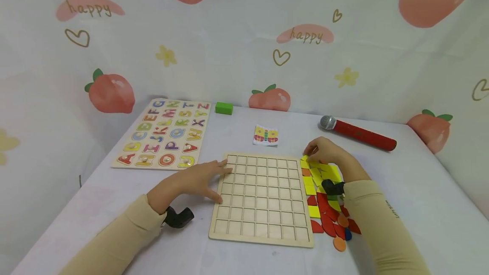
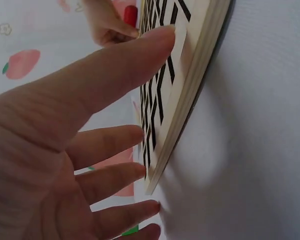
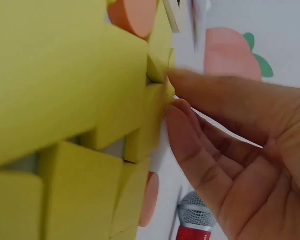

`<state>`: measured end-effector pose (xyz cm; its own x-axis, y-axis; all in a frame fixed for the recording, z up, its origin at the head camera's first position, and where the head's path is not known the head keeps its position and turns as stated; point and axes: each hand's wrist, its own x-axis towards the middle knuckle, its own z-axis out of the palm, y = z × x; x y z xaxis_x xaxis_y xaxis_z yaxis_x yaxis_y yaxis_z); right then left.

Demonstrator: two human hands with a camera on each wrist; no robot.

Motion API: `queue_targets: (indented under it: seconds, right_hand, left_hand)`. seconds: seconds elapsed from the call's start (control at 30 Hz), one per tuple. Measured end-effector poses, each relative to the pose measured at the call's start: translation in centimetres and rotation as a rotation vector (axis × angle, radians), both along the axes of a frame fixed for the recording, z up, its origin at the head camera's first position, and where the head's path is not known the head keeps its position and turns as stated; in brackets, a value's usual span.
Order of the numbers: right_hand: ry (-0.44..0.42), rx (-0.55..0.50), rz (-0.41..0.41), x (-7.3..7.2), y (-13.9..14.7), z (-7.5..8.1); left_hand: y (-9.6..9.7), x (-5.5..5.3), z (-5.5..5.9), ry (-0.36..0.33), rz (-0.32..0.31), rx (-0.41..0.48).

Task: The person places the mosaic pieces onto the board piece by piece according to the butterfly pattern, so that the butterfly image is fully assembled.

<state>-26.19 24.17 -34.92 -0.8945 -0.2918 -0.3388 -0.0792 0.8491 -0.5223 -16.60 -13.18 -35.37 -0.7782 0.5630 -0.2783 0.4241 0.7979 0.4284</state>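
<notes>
On the white bench (image 1: 187, 253), steady the grid board (image 1: 261, 190) at its left edge with the left hand (image 1: 196, 178), fingers spread and empty, and lift squarely the yellow tile (image 1: 304, 158) that the right hand (image 1: 325, 152) pinches beside the far right corner.

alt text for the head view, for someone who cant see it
A person's right grip seems to pinch a yellow piece beside a wooden grid board, while the left grip rests at the board's left edge. Farther back lie an alphabet puzzle, a butterfly card and a red microphone.
</notes>
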Motion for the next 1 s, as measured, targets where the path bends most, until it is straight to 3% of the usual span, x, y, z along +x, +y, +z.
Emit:
queue_targets:
  seconds: [0.2,0.5,0.8,1.0]
  right_hand:
    - [-0.001,-0.017,0.021,-0.5,0.1,-0.4]
    - [-0.027,-0.023,0.010,-0.7,0.8,-0.4]
    - [-0.030,-0.105,0.033,-0.6,0.2,-0.4]
    - [-0.005,-0.232,0.056,-0.1,-2.0,0.4]
  left_hand:
    - [-0.3,0.4,-0.7,-0.053,-0.007,0.047]
    - [-0.2,0.5,-1.0,-0.059,-0.022,0.070]
    - [-0.4,0.5,-1.2,-0.067,-0.025,0.072]
    - [-0.2,0.5,-1.1,-0.070,-0.015,0.064]
